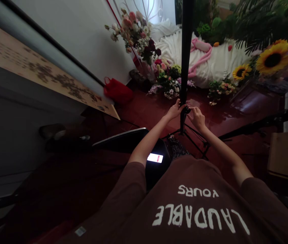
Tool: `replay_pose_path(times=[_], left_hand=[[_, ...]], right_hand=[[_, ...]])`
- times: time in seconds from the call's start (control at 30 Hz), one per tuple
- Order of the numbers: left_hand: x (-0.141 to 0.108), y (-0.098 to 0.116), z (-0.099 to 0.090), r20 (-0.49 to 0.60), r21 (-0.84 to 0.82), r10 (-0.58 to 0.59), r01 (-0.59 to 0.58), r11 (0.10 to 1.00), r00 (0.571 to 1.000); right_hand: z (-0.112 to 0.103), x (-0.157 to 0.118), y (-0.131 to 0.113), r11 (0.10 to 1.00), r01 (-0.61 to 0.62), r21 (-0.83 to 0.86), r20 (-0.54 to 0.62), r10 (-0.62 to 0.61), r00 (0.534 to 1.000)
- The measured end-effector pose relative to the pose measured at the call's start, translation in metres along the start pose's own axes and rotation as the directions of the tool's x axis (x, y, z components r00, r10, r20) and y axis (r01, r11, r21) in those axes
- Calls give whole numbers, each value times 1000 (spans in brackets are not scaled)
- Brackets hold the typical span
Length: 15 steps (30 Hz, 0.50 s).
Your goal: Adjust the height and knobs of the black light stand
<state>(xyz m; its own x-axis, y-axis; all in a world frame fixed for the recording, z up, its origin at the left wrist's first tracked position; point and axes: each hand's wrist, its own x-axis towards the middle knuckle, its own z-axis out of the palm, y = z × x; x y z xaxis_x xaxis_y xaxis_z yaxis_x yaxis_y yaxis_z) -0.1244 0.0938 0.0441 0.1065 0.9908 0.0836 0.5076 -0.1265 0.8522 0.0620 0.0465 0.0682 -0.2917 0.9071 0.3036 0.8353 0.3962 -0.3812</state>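
Observation:
Upright in front of me stands a black tripod stand (pixel 186 51), its pole rising past the top of the head view and its legs spread on the floor. My left hand (pixel 176 110) is closed around the pole from the left, low down near the legs. On the other side, my right hand (pixel 197 118) pinches a small dark knob (pixel 188 109) on the stand's collar. The fingertips of both hands nearly meet there. The knob is small and partly covered by fingers.
A lit phone (pixel 155 158) lies on a black seat (pixel 156 173) left of me. Flower bouquets (pixel 139 30), a red bag (pixel 118 90) and white draped cloth (pixel 170 44) lie beyond. Another black pole (pixel 258 122) slants at right, near a cardboard box (pixel 287 154). A long printed panel (pixel 44 73) leans left.

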Motion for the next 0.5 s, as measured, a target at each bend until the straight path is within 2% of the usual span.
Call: replay_pose_path(times=[0.17, 0.37, 0.5], left_hand=[[0, -2, 0, -3, 30, -39, 39, 999, 999], [2, -8, 2, -37, 9, -4, 4, 1000, 999], [3, -10, 5, -61, 22, -19, 21, 1000, 998]], right_hand=[[-2, 6, -1, 999, -51, -13, 9, 51, 999], [-1, 5, 0, 965, -212, 156, 83, 201, 976], [4, 5, -3, 905, -288, 314, 71, 280, 957]])
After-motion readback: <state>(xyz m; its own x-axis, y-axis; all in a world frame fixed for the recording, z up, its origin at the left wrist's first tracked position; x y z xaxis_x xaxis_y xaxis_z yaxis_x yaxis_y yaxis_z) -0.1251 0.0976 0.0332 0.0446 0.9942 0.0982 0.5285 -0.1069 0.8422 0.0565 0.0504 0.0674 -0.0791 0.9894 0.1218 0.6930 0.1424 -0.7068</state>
